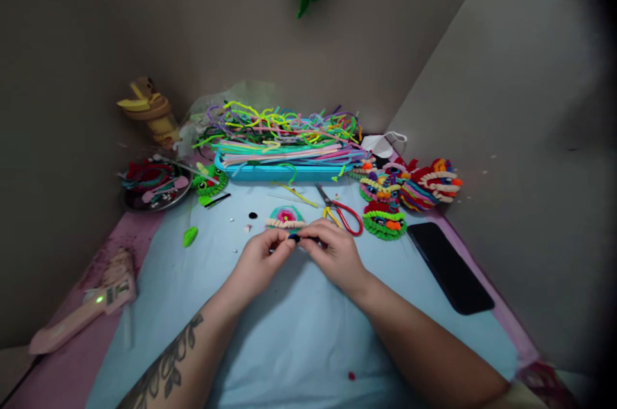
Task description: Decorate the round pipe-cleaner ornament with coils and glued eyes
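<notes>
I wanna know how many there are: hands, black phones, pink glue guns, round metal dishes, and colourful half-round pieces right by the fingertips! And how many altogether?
Left hand and right hand: 2
Black phone: 1
Pink glue gun: 1
Round metal dish: 1
Colourful half-round piece: 1
Total: 6

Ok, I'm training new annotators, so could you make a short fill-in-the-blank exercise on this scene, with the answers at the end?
1. The left hand and right hand meet at a small dark piece; the tray beyond is coloured ____.
2. The leafy tattoo is on the person's ____ forearm.
3. The small light on the pink tool glows ____.
4. The black phone lies toward the person's ____ side.

Missing words: blue; left; green; right.
</notes>
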`<state>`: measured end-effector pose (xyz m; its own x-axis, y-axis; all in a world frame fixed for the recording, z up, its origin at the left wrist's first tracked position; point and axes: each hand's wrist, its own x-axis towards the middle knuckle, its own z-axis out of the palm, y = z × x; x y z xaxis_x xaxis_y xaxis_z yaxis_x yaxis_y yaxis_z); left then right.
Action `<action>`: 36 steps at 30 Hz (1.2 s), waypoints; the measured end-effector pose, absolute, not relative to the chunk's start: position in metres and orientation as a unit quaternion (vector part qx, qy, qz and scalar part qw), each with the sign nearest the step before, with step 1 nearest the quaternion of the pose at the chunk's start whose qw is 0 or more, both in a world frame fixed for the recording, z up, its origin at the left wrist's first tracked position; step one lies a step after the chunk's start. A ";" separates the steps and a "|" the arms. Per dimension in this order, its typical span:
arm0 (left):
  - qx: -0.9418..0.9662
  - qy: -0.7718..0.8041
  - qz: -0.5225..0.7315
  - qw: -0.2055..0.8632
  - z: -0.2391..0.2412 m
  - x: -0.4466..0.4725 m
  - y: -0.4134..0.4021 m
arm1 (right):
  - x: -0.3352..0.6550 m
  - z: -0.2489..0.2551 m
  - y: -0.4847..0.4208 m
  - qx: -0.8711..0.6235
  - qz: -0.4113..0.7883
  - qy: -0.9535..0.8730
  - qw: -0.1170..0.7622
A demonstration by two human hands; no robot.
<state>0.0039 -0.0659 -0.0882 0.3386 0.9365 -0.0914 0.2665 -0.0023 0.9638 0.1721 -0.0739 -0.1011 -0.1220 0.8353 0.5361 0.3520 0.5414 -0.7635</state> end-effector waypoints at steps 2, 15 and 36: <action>0.612 0.489 0.340 0.521 -0.090 0.005 -0.066 | 0.172 -0.101 -0.075 -0.426 0.238 -0.706 0.514; 0.559 0.497 0.427 0.508 -0.091 0.010 -0.067 | 0.164 -0.105 -0.081 -0.434 0.292 -0.667 0.530; 0.533 0.519 0.438 0.504 -0.089 0.012 -0.068 | 0.159 -0.107 -0.080 -0.444 0.351 -0.614 0.551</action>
